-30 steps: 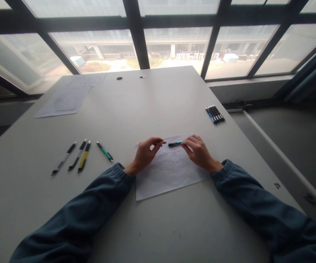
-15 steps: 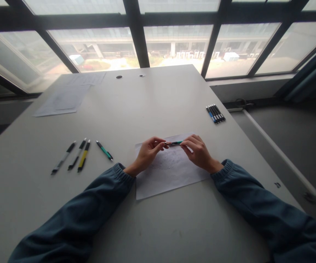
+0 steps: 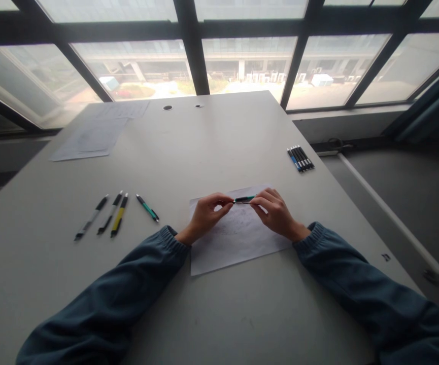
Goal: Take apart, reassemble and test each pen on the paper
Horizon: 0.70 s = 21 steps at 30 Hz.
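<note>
My right hand (image 3: 274, 209) is closed, its thumb and fingers pinching a green and black pen (image 3: 245, 198) whose black end points left. Just below that pen a thin dark rod (image 3: 242, 203) runs between the fingertips of both hands; its kind is too small to make out. At the rod's left end, the thumb and forefinger of my left hand (image 3: 212, 210) are pinched together. Both hands are over a white sheet of paper (image 3: 238, 248) with faint grey marks on it. To the left on the table lies another green and black pen (image 3: 147, 208).
Grey (image 3: 92, 217), white-and-black (image 3: 110, 213) and yellow pens (image 3: 119, 215) lie at the left of the white table (image 3: 219, 147). A row of several pens (image 3: 300, 158) is near the right edge. Paper sheets (image 3: 93, 134) lie at the far left, before the windows.
My left fingers have closed into a tighter pinch, and more of the pen's black end shows between the hands. The whole view has shifted slightly; the other pens lie as before.
</note>
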Each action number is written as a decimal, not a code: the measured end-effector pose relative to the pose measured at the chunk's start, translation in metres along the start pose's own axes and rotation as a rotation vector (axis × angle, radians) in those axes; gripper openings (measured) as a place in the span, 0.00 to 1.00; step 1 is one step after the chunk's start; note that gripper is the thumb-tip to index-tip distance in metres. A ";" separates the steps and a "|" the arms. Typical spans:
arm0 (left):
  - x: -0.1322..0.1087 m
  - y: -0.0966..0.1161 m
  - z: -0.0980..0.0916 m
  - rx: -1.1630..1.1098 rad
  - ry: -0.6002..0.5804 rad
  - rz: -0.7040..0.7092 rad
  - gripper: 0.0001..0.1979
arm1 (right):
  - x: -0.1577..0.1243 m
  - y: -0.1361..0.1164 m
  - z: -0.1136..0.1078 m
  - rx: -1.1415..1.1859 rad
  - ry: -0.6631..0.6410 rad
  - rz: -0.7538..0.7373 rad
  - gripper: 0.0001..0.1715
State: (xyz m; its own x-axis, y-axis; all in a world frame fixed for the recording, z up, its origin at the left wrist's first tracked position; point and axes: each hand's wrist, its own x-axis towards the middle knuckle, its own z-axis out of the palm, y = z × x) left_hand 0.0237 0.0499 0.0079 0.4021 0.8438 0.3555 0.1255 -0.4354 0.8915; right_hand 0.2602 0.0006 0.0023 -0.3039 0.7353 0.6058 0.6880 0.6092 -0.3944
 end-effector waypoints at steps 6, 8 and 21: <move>0.000 0.002 -0.004 0.251 -0.018 0.248 0.07 | 0.001 -0.002 -0.001 -0.028 -0.026 -0.017 0.08; 0.000 0.002 -0.004 0.263 -0.036 0.308 0.08 | 0.001 -0.002 -0.001 -0.041 -0.025 -0.030 0.08; -0.001 0.000 -0.004 0.306 0.027 0.354 0.05 | 0.002 -0.001 0.000 0.079 0.022 -0.078 0.06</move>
State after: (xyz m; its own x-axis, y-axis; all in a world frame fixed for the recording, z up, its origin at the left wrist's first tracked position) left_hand 0.0202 0.0504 0.0090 0.4455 0.6323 0.6338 0.2479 -0.7674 0.5914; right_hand 0.2586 0.0016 0.0040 -0.3394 0.6786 0.6514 0.6082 0.6866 -0.3983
